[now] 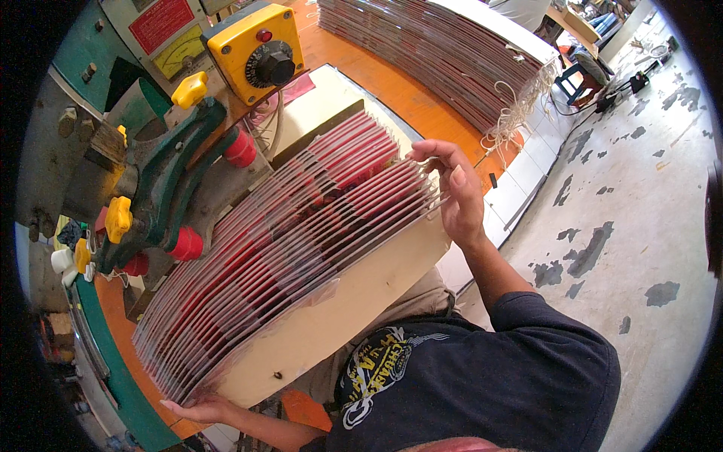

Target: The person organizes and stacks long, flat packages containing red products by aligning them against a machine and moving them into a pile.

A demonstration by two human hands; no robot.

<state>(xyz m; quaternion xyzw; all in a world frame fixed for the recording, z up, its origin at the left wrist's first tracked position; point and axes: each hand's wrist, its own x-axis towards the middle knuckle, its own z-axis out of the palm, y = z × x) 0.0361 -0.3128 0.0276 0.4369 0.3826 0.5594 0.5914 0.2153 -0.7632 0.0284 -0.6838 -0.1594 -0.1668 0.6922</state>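
Note:
A long fanned stack of printed sheets, with red and dark print between pale edges, stands slanting across the work surface in front of me. A plain cream face with a small dark spot forms its near side. My right hand is at the stack's far right end, fingers bent over the corner and thumb raised beside them. Under the near left corner lies my left hand, its palm against the stack's end and part of it hidden. The stack is held between both hands.
Left of the stack stands a green machine with curved arms, red rollers and yellow knobs. A yellow control box hangs above. Behind, a tall pile of bound sheets with loose strings rests on an orange tabletop.

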